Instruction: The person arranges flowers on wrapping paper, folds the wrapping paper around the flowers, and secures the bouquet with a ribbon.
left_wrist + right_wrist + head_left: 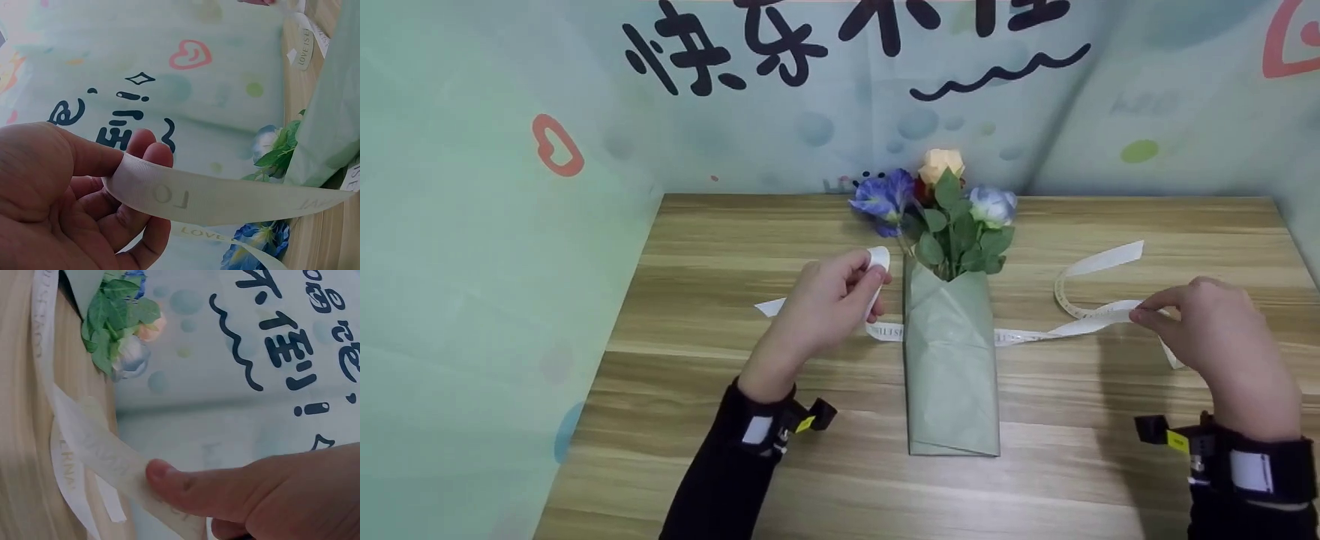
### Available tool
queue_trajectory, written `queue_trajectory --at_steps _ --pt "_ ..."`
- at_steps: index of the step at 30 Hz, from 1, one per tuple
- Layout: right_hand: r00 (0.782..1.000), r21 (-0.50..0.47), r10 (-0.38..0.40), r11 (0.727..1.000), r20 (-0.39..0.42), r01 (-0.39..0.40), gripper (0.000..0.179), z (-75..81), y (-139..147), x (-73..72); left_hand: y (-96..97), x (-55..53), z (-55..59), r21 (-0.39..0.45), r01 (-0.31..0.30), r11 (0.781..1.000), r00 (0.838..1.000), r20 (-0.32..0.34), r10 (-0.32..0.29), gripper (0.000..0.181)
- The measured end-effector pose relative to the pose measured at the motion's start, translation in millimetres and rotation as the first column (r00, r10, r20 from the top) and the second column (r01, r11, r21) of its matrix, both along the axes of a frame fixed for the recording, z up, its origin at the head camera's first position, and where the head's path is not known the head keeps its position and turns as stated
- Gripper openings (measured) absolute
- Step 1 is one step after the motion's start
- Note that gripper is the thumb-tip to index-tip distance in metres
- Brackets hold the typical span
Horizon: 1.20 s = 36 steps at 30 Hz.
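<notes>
A bouquet wrapped in pale green paper (952, 367) lies on the wooden table, its blue, peach and white-blue flowers (992, 206) pointing away from me. White printed ribbon (1027, 337) runs crosswise at the wrap, hidden where it passes the paper. Left of the bouquet my left hand (832, 296) pinches one length of ribbon (169, 188) between thumb and fingers. My right hand (1222, 330), off to the right, pinches the other length of ribbon (107, 455) between thumb and forefinger. That side's loose tail curls back on the table.
The wooden table (690, 420) meets a pale green printed backdrop (840, 127) at its far edge and left side. Black sleeves and wrist-worn cameras (1177, 439) sit behind both hands. Green leaves (952, 225) spread over the top of the wrap.
</notes>
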State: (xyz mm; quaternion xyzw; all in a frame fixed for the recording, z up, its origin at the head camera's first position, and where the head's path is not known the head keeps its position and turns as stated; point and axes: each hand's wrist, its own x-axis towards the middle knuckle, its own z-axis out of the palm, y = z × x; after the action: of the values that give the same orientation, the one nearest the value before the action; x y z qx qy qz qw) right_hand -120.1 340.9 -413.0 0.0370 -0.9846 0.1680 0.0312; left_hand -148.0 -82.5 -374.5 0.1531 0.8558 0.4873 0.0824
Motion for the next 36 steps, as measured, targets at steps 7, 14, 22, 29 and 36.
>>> queue_trajectory --at_steps 7,14,22,29,36 --pt "0.985 -0.031 -0.169 0.985 -0.039 0.168 0.029 -14.9 -5 -5.6 6.4 -0.2 -6.3 -0.023 0.045 0.999 0.999 -0.016 -0.045 0.022" --pt "0.963 -0.21 -0.265 0.945 -0.044 0.25 0.052 -28.3 -14 -19.1 10.1 -0.2 -13.0 -0.021 0.083 0.996 0.997 -0.005 -0.083 0.025" --pt "0.972 -0.301 -0.17 0.93 0.163 0.213 0.059 -35.7 -5 -25.2 11.1 -0.9 -17.3 -0.043 0.099 0.994 0.995 -0.001 -0.099 0.025" --pt "0.924 -0.359 -0.25 0.867 0.29 0.347 0.067 -27.8 5 -20.2 11.0 -2.6 -17.7 -0.026 0.099 0.995 0.995 0.015 -0.099 0.028" --pt "0.896 -0.492 -0.173 0.785 0.409 0.376 0.071 -49.7 1 -32.7 12.5 -1.8 -18.0 -0.07 0.111 0.991 0.994 0.003 -0.111 0.026"
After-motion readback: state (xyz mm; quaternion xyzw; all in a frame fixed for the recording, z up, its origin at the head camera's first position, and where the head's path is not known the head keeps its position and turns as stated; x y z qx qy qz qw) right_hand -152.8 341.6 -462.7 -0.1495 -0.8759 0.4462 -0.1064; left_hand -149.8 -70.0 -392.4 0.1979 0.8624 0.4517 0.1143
